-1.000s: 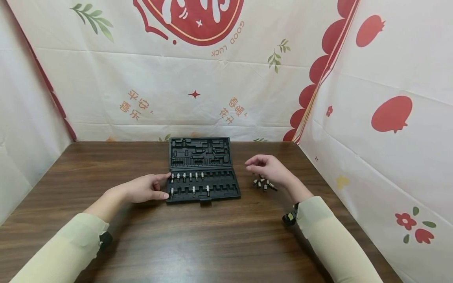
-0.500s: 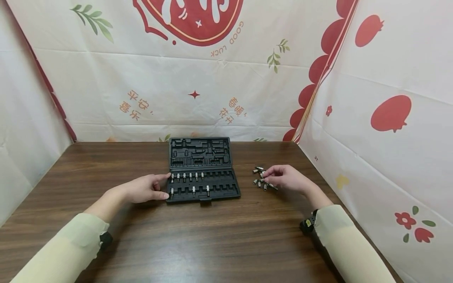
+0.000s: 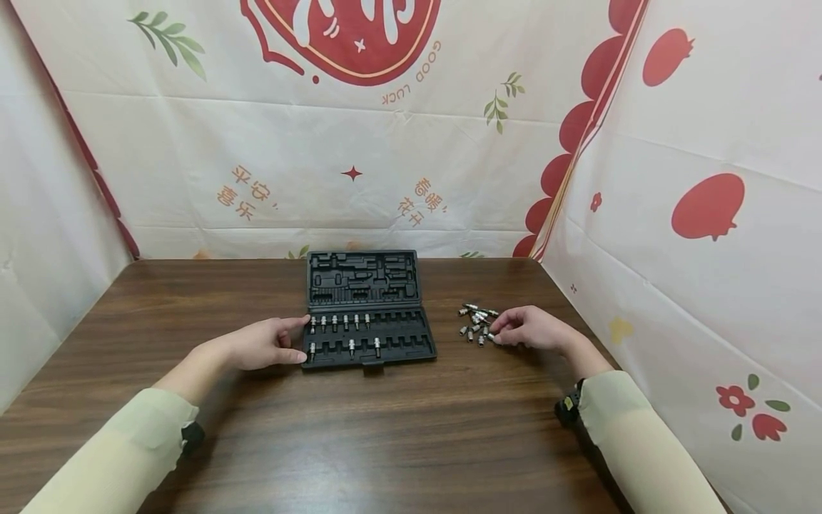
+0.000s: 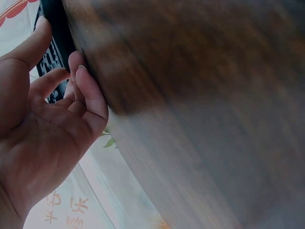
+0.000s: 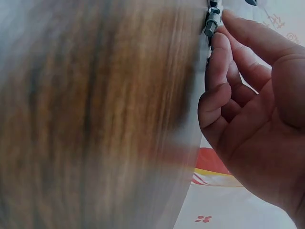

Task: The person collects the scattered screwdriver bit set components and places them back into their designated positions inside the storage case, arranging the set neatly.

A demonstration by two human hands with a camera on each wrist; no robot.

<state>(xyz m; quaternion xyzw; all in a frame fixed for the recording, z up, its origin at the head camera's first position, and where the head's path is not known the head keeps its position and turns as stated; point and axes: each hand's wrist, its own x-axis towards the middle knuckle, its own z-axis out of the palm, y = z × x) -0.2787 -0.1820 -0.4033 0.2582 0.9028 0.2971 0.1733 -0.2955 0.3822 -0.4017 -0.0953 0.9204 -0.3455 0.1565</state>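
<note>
Head view shows a counter (image 3: pixel 321 442) with dark wood grain, bearing an opened black case (image 3: pixel 404 330). That case looks like stiff, light plastic, likely to slide if nudged, so steadying it by its rim makes sense. The left hand (image 3: pixel 260 344) does so: thumb and forefinger spread well apart, touching its left edge, gripping nothing visible. The right hand (image 3: pixel 533 328) is bent, thumb and forefinger close together at the loose bits (image 3: pixel 476 319), piled on the counter right of the case; I cannot tell whether it has pinched one. Smaller still, one bit (image 5: pixel 210 27) lies at those fingertips. Such bits look like metal: hard, hardly fragile, dense for their size, perhaps slippery. The wider silver end seems the best place to hold.
</note>
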